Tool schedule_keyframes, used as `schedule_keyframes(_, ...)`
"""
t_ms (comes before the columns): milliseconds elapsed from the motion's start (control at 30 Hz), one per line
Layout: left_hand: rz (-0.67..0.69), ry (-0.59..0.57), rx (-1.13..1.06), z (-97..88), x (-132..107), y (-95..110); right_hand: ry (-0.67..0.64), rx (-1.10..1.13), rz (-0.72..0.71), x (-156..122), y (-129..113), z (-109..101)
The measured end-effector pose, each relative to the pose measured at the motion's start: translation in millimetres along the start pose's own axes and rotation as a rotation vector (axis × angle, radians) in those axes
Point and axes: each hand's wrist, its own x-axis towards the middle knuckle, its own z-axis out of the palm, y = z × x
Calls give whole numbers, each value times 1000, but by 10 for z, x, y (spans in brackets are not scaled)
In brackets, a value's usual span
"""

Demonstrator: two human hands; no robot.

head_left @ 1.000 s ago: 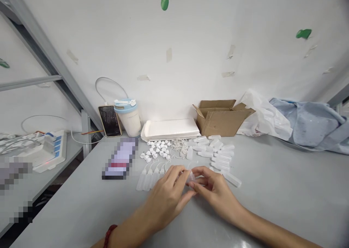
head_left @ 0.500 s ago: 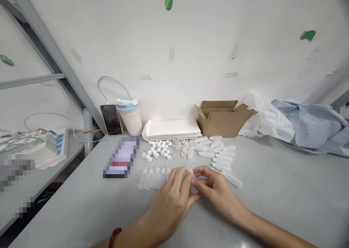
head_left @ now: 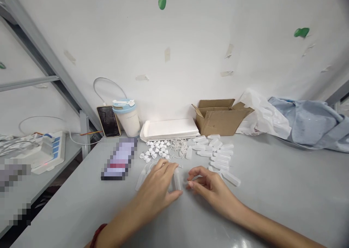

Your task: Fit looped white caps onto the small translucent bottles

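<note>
My left hand (head_left: pixel 158 184) grips a small clear plastic bottle (head_left: pixel 177 179) lengthwise between fingers and thumb. Under and beside that hand lie similar bottles (head_left: pixel 140 180) with thin loops at their tops, mostly hidden by it. Just to the right, my right hand (head_left: pixel 209 186) is open, empty, its fingers loosely curled and apart from the bottle. Beyond it are several loose clear bottles (head_left: pixel 220 162) in a pile. White caps (head_left: pixel 155 148) and a heap of thin white loops (head_left: pixel 178 146) lie behind the left hand.
Along the wall stand a cup with a blue lid (head_left: pixel 127 119), a phone (head_left: pixel 109 120), a stack of white packets (head_left: pixel 170 128), an opened cardboard box (head_left: pixel 222 120), a white plastic bag (head_left: pixel 268 117) and blue-grey cloth (head_left: pixel 308 122). A pixelated phone (head_left: pixel 119 159) lies at left. A power strip (head_left: pixel 56 151) is further left.
My left hand has moved left with the bottle, toward the row of looped bottles. My right hand has let go of the bottle and stayed about where it was.
</note>
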Motion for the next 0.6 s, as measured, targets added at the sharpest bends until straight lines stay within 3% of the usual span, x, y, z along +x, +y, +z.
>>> schedule_keyframes(367, -70, -181, -21, -142, -12, -52, 26, -137, -28, -9, -34, -34)
schedule_keyframes(600, -68, -191, -76, -142, -27, -160, 29, -189, -57, -8, -64, -47)
